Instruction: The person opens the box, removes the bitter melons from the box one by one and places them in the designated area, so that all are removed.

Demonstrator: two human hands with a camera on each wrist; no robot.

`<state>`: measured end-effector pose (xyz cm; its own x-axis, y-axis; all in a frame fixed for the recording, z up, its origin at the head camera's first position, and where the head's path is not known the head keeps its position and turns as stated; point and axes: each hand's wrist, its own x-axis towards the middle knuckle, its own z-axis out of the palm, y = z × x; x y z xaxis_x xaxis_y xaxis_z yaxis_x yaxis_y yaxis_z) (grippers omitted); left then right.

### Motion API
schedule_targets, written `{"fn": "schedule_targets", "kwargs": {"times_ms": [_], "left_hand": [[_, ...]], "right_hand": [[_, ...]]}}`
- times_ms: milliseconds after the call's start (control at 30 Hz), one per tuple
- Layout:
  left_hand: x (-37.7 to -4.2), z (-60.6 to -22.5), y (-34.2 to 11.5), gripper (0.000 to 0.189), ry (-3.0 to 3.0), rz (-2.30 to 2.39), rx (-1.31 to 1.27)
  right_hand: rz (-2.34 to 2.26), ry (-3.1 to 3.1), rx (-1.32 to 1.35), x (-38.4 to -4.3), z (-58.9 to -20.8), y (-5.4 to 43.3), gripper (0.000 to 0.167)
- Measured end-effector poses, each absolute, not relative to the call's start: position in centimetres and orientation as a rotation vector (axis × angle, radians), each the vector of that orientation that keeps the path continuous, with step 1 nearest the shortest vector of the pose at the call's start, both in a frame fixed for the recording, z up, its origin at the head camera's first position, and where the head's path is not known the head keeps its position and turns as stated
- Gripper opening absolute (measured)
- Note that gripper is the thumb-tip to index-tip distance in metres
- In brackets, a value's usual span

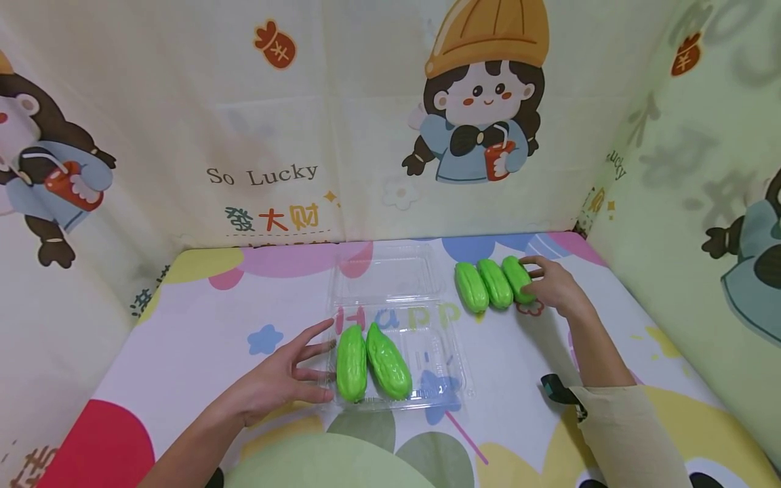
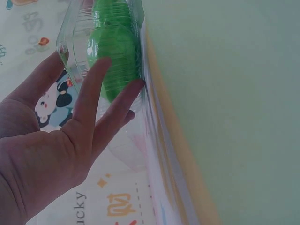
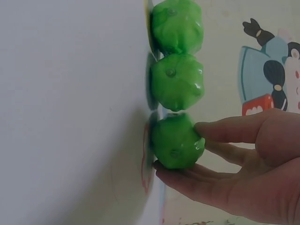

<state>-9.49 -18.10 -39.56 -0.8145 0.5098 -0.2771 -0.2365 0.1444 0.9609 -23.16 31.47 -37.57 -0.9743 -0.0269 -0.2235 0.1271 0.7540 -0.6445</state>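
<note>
Two glossy, ridged green toy vegetables, a left one [image 1: 352,364] and a right one [image 1: 388,361], lie in the left part of a clear plastic clamshell box [image 1: 441,342]. Its clear lid [image 1: 386,272] is folded back away from me. My left hand [image 1: 277,376] has its fingers spread along the box's left side, fingertips right at the wall. Farther right, three more such vegetables lie side by side: one [image 1: 472,287], a middle one [image 1: 495,283] and the rightmost one [image 1: 518,279]. With thumb and fingers on either side, my right hand [image 3: 243,171] pinches the rightmost.
A patterned cloth [image 1: 201,339] covers the table. Printed fabric walls [image 1: 366,135] stand behind it and at both sides. A dark strap [image 1: 561,393] shows at my right sleeve [image 1: 634,427].
</note>
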Motion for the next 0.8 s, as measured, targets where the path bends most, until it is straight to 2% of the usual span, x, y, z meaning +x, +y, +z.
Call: {"fn": "schedule_targets", "kwargs": {"times_ms": [800], "left_hand": [[-9.42,-39.45,-18.22,0.113,1.892,1.703,0.258]], "right_hand": [[-1.023,2.752,0.077,-22.67,-36.73,30.80,0.075]]}}
